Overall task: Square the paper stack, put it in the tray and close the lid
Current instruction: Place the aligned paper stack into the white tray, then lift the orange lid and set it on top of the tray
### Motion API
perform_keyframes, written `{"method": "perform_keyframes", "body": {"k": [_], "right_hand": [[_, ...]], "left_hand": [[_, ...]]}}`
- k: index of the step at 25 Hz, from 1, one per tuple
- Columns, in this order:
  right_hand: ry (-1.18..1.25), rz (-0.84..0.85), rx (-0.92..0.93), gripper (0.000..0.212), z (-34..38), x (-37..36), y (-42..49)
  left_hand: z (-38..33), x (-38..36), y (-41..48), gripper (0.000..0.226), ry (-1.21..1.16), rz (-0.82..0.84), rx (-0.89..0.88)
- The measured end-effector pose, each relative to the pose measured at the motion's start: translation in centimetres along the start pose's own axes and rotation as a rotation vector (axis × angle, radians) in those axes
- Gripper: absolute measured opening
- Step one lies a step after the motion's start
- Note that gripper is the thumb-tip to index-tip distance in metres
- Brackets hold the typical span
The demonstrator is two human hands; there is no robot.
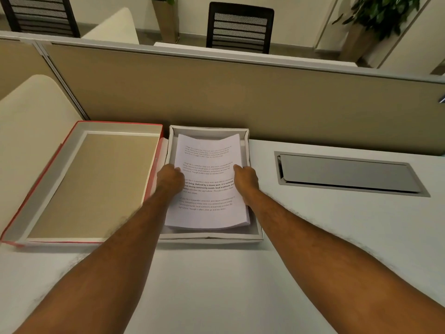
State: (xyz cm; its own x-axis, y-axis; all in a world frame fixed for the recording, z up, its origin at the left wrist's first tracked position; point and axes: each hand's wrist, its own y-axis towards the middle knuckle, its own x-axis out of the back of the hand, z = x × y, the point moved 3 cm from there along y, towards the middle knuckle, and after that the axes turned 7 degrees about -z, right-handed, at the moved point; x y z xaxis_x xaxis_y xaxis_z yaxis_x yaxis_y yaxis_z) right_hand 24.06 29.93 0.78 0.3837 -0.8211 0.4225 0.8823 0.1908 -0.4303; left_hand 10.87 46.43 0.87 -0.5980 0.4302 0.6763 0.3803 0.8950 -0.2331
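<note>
A stack of printed white paper (208,169) lies inside the shallow grey tray (212,238) at the middle of the desk. Its far end curls up slightly near the tray's back wall. My left hand (169,178) grips the stack's left edge and my right hand (245,179) grips its right edge, both about halfway along the sheets. The lid (81,184), red outside with a tan inner panel, lies open and upside down just left of the tray, touching its side.
A tan partition wall (240,97) runs along the desk's back edge right behind the tray. A grey metal cable hatch (349,173) is set into the white desk to the right. Chairs and potted plants stand beyond the partition.
</note>
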Motion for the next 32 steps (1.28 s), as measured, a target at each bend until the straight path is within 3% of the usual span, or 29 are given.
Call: {"method": "perform_keyframes", "body": {"k": [4,10,15,20,32], "right_hand": [[-0.062,0.071,0.001,0.049,0.2,-0.1,-0.7],[-0.358,0.066,0.207,0.079,0.9,-0.5,-2.3],[-0.68,-0.008,0.602,0.07,0.9,0.0,-4.2],[-0.821,0.059,0.718,0.086,-1.7,0.1,-6.0],[-0.954,0.065,0.922,0.104,-6.5,-4.2,-12.0]], "left_hand": [[0.2,-0.5,-0.3,0.036,0.014,-0.002,0.048],[-0.3,-0.7,-2.2,0.041,0.05,-0.037,-0.002],[0.5,-0.5,-4.7,0.069,0.248,0.049,-0.324],[3.0,1.4,-7.2,0.079,0.565,-0.086,-0.607],[14.9,9.2,-9.5,0.102,0.771,-0.162,-0.419]]}}
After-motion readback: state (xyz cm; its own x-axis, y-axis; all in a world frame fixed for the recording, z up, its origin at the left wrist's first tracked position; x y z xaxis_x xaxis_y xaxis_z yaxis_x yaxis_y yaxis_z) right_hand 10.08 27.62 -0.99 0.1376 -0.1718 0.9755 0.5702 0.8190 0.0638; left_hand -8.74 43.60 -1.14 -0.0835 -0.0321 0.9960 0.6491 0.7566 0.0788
